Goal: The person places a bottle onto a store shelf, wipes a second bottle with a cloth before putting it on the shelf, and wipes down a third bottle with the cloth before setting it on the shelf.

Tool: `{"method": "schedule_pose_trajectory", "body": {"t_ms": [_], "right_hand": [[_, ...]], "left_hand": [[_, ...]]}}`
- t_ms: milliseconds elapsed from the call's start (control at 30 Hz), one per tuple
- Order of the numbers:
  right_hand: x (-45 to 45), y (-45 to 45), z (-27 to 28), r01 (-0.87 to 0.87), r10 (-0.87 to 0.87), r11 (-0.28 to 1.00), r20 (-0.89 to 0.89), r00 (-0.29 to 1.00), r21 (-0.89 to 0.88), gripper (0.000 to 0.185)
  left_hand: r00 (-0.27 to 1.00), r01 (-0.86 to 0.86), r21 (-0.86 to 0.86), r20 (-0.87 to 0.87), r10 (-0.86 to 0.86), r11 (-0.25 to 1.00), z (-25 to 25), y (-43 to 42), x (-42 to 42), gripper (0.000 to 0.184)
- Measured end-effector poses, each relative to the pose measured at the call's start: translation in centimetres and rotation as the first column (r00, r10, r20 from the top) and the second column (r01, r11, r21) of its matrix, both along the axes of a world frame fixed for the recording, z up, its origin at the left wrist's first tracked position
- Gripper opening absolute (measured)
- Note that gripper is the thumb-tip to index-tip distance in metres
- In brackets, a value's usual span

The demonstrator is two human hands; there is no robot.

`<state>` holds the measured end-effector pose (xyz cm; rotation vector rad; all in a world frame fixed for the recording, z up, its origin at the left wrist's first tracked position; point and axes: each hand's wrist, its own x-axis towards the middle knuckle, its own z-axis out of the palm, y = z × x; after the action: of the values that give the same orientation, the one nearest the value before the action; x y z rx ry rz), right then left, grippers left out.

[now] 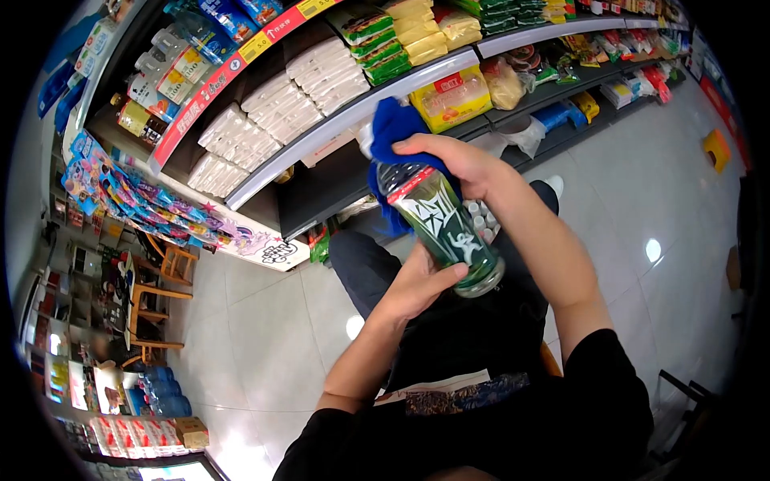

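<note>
A clear plastic bottle with a green label [441, 216] lies tilted across my lap, its base toward me. My left hand [419, 282] is closed round its lower part, with the thumb along the side near the base. A blue cloth [393, 128] covers the bottle's upper end and hangs down beside it. My right hand [464, 164] grips this cloth against the neck end, thumb pointing left. The bottle's cap is hidden by cloth and fingers. Several pale bottle caps [481, 218] show just behind the bottle, partly covered by it.
Ahead runs a shop shelf [353, 116] with stacked white tissue packs [277, 104], drink bottles [172, 68] and a yellow box [451, 96]. Snack bags [132, 188] hang at its left end. Wooden chairs [164, 272] stand farther left on the tiled floor [265, 337].
</note>
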<state>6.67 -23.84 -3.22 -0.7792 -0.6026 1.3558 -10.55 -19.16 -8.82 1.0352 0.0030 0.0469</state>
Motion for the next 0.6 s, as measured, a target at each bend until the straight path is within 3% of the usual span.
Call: {"method": "schedule_pose_trajectory", "body": {"t_ms": [67, 300, 400, 600], "right_hand": [[0.5, 1.0, -0.1, -0.082, 0.089, 0.993, 0.088, 0.992, -0.084, 0.034], [0.9, 2.5, 1.3, -0.294, 0.352, 0.924, 0.248, 0.903, -0.243, 0.044], [0.9, 3.2, 0.4, -0.351, 0.392, 0.919, 0.314, 0.865, -0.182, 0.043], [1.5, 3.2, 0.0, -0.321, 0.354, 0.931, 0.215, 0.91, -0.173, 0.049]], "left_hand": [[0.999, -0.034, 0.041, -0.019, 0.035, 0.999, -0.3, -0.8, 0.5, 0.064], [0.991, -0.132, 0.024, -0.013, 0.133, 0.991, -1.8, -2.3, 1.4, 0.045], [0.988, -0.147, 0.058, -0.046, 0.15, 0.987, -2.2, -2.5, 1.4, 0.044], [0.976, -0.214, 0.211, 0.01, 0.216, 0.954, -2.4, -1.9, 1.2, 0.046]]}}
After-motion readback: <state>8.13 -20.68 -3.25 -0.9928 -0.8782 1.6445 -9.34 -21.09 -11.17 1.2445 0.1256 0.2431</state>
